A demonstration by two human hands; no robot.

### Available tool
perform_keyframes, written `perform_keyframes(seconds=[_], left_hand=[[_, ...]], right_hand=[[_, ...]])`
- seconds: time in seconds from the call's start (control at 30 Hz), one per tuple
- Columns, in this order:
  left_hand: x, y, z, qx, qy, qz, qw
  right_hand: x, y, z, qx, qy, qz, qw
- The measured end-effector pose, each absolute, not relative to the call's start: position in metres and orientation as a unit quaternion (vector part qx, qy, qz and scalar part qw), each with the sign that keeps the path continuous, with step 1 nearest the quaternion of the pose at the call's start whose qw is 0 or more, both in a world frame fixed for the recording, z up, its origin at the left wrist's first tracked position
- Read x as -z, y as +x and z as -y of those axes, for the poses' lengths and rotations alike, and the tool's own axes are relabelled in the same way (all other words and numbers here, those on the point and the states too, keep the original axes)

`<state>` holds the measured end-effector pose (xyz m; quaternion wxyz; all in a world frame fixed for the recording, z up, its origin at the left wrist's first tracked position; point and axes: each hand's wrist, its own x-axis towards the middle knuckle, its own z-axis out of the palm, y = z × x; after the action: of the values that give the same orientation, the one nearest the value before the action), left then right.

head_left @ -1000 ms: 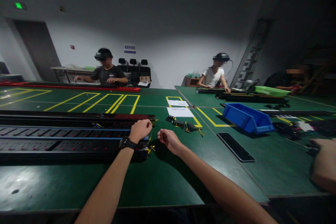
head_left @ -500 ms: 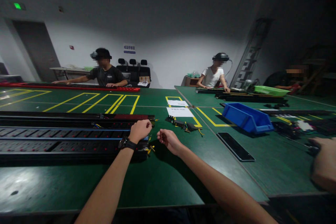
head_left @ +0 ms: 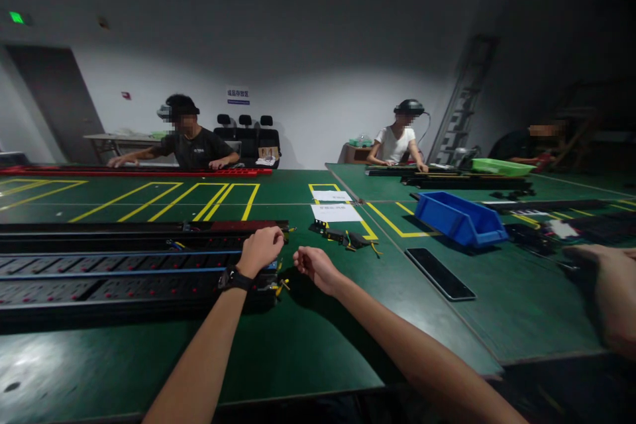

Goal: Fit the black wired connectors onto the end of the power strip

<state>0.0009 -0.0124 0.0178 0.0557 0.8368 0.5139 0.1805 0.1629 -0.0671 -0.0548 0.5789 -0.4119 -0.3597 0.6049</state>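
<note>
My left hand [head_left: 262,250], with a dark watch on its wrist, rests at the right end of the long black slotted strips [head_left: 144,290]. Its fingers are curled and what they grip, if anything, is hidden. Just to the right, my right hand [head_left: 317,267] is raised a little over the table with thumb and fingers pinched together. Anything between those fingertips is too small to make out. Yellow-tipped wires [head_left: 283,285] stick out from the strips' end, below and between my hands. Beyond my right hand lie small black parts with yellow wires [head_left: 348,238].
White paper sheets [head_left: 336,213] lie on the green table [head_left: 368,318]. To the right are a phone [head_left: 440,273], a blue bin [head_left: 460,220] and a nearby person's hand [head_left: 606,285]. Across the table, people work at long strips beside a green tray [head_left: 501,167].
The view has turned slightly to the right, so the scene sits further left. Both my hands keep nearly the same pose at the strips' end.
</note>
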Motion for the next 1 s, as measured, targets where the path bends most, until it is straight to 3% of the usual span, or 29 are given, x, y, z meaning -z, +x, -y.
perform_keyframes(seconds=[0.3,0.57,1.0], left_hand=[[-0.048,0.002,0.075,-0.106,0.86,-0.5,-0.018],[-0.009,-0.016,0.112,-0.142,0.844,-0.498,-0.136],[0.018,-0.029,0.116,-0.196,0.865,-0.418,-0.198]], right_hand=[[0.056,0.164,0.065,-0.606,-0.387,0.383,0.58],[0.053,0.162,0.059,-0.616,-0.412,0.341,0.578],[0.048,0.163,0.064,-0.617,-0.42,0.348,0.568]])
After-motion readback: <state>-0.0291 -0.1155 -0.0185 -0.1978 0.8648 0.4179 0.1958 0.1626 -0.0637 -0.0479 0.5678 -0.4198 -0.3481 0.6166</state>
